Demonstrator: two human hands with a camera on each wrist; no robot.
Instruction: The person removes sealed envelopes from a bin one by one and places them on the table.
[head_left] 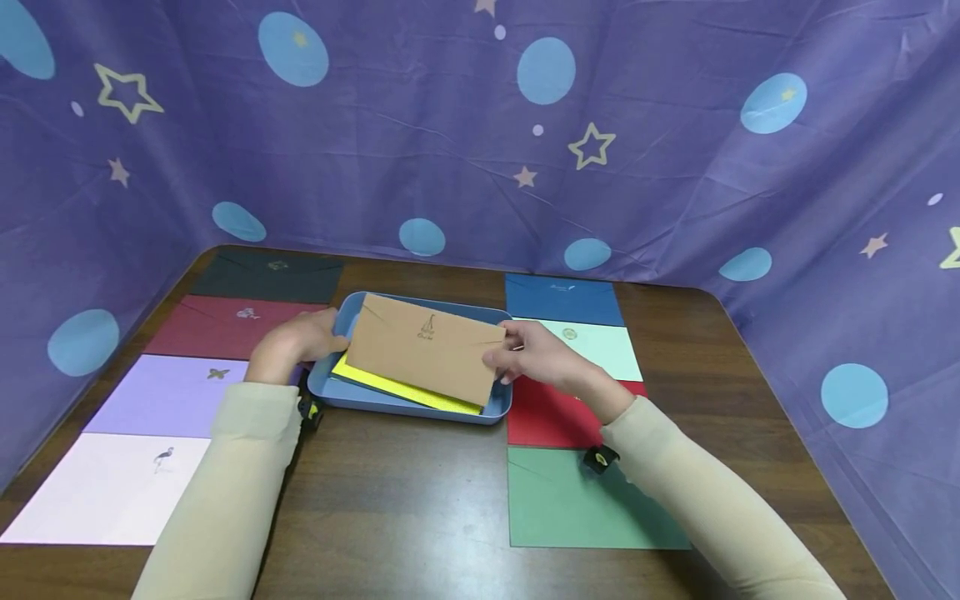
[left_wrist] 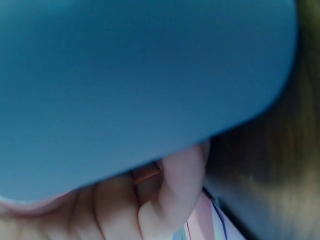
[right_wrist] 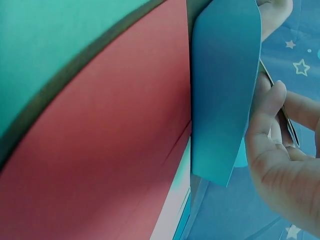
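A blue tray (head_left: 397, 407) stands at the table's middle, its left end gripped by my left hand (head_left: 303, 335). In the left wrist view the tray's outer side (left_wrist: 150, 90) fills most of the picture, with curled fingers (left_wrist: 115, 205) under its edge. My right hand (head_left: 536, 354) pinches the right end of a tan envelope (head_left: 405, 354) printed with a small sailboat. This envelope lies tilted over the tray, overlapping a yellow envelope (head_left: 405, 390) inside it. In the right wrist view, thumb and fingers hold the tan envelope's thin edge (right_wrist: 288, 120).
Left of the tray runs a column of envelopes: dark green (head_left: 262, 279), maroon (head_left: 202, 325), lavender (head_left: 165, 400), pale pink (head_left: 90, 492). To its right lie blue (head_left: 562, 300), mint (head_left: 603, 346), red (head_left: 543, 421) and green (head_left: 570, 508) ones. A purple curtain (head_left: 450, 125) hangs behind the table.
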